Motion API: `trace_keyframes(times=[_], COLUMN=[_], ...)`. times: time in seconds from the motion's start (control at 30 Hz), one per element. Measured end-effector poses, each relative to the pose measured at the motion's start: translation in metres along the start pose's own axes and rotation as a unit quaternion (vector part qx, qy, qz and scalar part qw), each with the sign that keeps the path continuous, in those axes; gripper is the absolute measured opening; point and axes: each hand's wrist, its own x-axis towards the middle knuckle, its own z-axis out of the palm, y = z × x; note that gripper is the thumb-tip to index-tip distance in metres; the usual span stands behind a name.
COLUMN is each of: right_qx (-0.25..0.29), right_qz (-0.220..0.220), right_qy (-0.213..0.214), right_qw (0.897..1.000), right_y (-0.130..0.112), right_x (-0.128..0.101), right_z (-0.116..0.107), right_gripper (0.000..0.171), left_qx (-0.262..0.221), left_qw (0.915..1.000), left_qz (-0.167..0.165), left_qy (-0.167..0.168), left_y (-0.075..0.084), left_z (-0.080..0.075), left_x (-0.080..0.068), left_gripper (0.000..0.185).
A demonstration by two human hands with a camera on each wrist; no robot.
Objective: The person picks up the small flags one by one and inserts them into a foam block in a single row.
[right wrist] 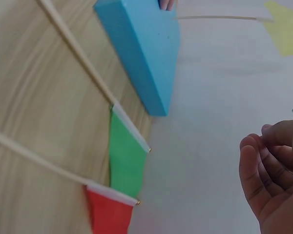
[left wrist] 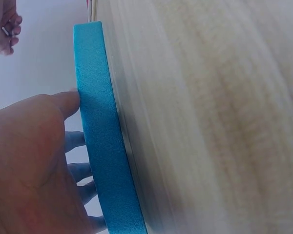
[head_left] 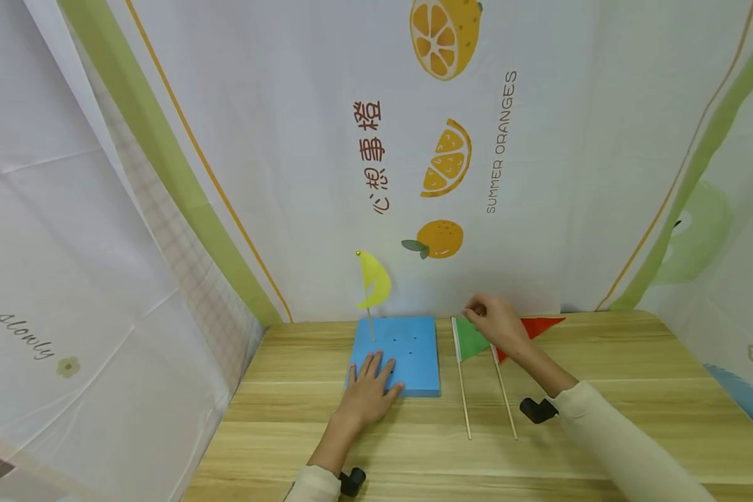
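Note:
A blue foam block (head_left: pixel 423 376) with several small holes on its top lies on the table. My left hand (head_left: pixel 369 394) rests on its near left part, fingers spread. A yellow flag (head_left: pixel 376 280) on a thin wooden stick stands upright in the block, leaning slightly. My right hand (head_left: pixel 497 324) is raised near the back of the table, overlapping the flags in the head view. Its fingers (right wrist: pixel 256 170) are loosely curled and hold nothing visible. Just left of it lies a green triangular flag (head_left: pixel 469 339); a red triangular flag (head_left: pixel 536 328) lies partly behind it.
The flags' wooden sticks (head_left: pixel 465 408) point toward the near edge of the wooden table (head_left: pixel 577 453). A white curtain (head_left: pixel 326 174) printed with oranges hangs right behind the table, with more cloth at both sides. Black wrist mounts (head_left: pixel 538 410) sit at both sleeves.

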Motion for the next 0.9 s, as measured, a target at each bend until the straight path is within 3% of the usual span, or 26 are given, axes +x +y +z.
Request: trace_keyframes(times=[0.43,0.9], right_qx=[-0.027,0.003], right_qz=[0.002,0.080], right_qy=[0.019,-0.077], right_qw=[0.999,0.994], right_y=[0.027,0.055], right_x=[-0.034,-0.076], right_z=[-0.014,-0.019], right_gripper=[0.007,0.012], left_qx=[0.000,0.004], left_qw=[1.0000,1.0000], left_qz=[-0.001,-0.004], left_qy=[-0.006,-0.006], left_y=[0.000,-0.001], left_z=[0.000,0.001], left_x=[-0.001,0.000], left_gripper=[0.066,0.066])
